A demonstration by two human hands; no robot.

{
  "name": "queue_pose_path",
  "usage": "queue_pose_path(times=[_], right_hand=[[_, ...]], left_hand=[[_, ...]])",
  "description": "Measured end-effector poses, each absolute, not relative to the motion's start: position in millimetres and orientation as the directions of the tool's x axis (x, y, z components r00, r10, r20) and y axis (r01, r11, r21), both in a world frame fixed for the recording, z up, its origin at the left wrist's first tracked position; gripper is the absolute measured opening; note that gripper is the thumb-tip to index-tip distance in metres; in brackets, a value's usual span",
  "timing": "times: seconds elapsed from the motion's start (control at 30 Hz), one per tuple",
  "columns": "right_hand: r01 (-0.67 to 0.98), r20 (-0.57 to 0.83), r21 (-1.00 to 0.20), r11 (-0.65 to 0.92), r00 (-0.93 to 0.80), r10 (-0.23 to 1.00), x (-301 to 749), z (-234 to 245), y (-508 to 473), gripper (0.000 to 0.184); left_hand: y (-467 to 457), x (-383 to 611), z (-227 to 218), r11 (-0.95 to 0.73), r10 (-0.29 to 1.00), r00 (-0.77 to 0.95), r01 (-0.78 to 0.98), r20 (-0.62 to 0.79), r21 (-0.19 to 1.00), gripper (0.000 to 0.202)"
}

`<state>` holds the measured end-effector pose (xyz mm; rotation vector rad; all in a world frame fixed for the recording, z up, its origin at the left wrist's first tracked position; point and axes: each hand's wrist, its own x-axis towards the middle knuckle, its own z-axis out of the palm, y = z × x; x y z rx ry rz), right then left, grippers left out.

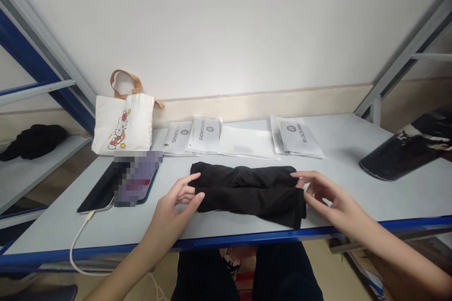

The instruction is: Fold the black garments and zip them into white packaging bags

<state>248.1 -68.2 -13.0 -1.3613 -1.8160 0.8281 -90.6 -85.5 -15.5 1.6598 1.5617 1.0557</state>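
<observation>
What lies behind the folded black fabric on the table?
White ROCKBROS packets lie behind the folded black fabric; the table beneath the fabric is covered and cannot be seen.

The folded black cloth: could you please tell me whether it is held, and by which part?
The folded black cloth is touched at its ends by the left hand and right hand; a real grip cannot be told.

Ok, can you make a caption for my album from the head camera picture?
Left hand and right hand touch folded black cloth on a pale table.
</observation>
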Motion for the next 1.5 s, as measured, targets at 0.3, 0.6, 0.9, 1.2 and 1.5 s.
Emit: queue_pose_path(times=[0.3, 0.6, 0.9, 1.2, 1.5], right_hand=[[0.613, 0.056, -0.774, 0.156, -0.179, 0.982, 227.1, -22.7, -102.5, 0.048], [0.676, 0.13, -0.718, 0.162, -0.098, 0.987, 235.4, -15.3, -80.6, 0.033], [0.876, 0.291, -0.444, 0.188, -0.057, 0.955, 227.6, -22.8, -44.5, 0.026], [0.702, 0.181, -0.589, 0.4, -0.367, 0.912, 145.4, -19.6, -98.9, 0.066], [0.743, 0.169, -0.483, 0.464, -0.441, 0.882, 130.9, -26.9, -67.5, 0.072]], left_hand=[[-80.4, -91.9, -27.1, -0.016, 0.999, -0.033, 0.324, 0.029, 0.946, 0.047], [-75.7, -94.6, -24.2, 0.0, 0.998, -0.054, 0.354, 0.02, 0.935, 0.049], [-59.5, -90.2, -26.8, -0.16, 0.938, 0.005, 0.894, 0.347, 0.418, 0.046], [-86.9, -60.8, -31.2, -0.604, 0.796, 0.546, 0.692, 0.261, 0.395, 0.059], [-80.7, -107.5, -23.9, -0.096, 0.984, -0.035, 0.719, 0.174, 0.688, 0.055]])
